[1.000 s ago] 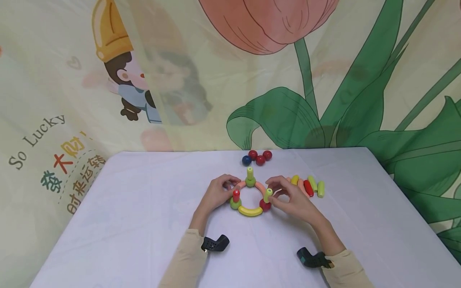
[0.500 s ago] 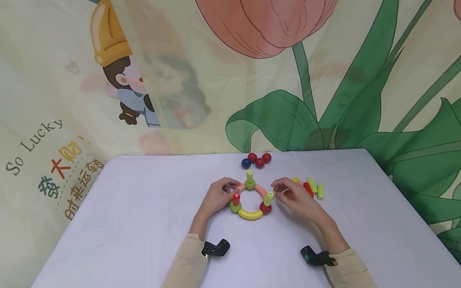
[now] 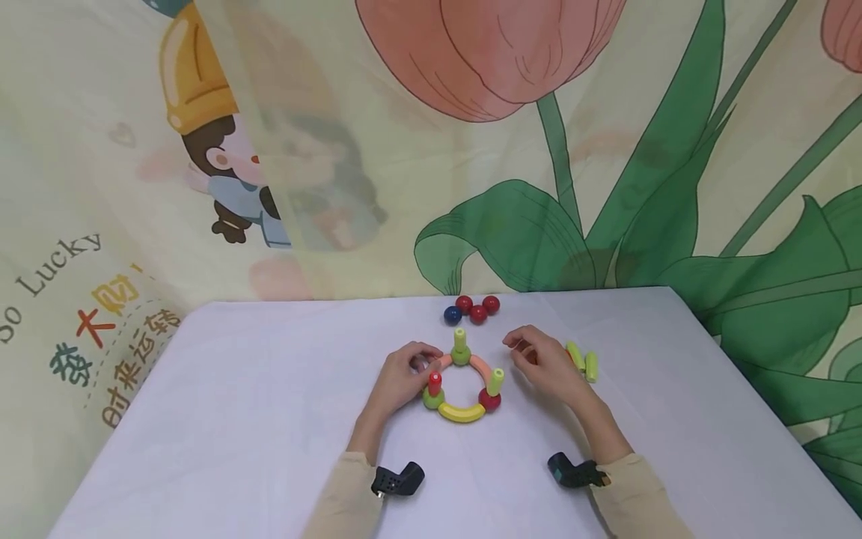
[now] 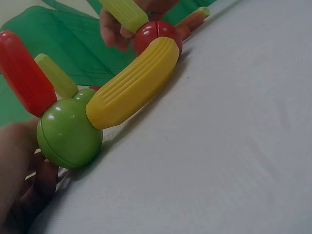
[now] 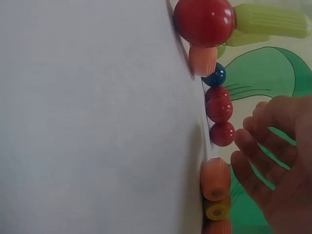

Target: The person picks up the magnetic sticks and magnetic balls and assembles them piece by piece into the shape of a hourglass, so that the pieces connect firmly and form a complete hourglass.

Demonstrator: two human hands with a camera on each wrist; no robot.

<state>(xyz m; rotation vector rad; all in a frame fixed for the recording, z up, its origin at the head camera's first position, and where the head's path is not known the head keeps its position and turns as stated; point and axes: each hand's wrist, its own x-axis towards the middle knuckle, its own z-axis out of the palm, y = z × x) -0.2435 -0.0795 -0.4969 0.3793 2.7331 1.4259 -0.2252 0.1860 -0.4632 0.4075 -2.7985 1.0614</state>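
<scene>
Three balls joined by curved sticks make the ring (image 3: 461, 385) sitting mid-table, each ball with a short peg standing up out of it: red peg (image 3: 435, 382) on the green ball (image 4: 68, 132) by the left fingertips, a light-green peg on the red ball (image 5: 204, 20) on the right-hand side, another green one at the far ball. A yellow stick (image 4: 134, 83) closes the near side and orange ones run round the back.

The left hand (image 3: 400, 374) has its fingers curled against the ring's far-left arc, pinching it to hold it steady. The right hand (image 3: 542, 363) is off the ring, fingers loosely bent over the loose sticks (image 3: 582, 359) just beyond its fingertips; the wrist view shows nothing in its fingers (image 5: 265, 161), with orange stick ends right under them.

Looks like the step is fetching the next piece. I'd guess the next move needs a clean pinch on one stick without scattering its neighbours, while the left keeps the ring from sliding.

Four spare balls (image 3: 471, 308) sit past the ring, far from both hands, on the white table (image 3: 269, 419).
</scene>
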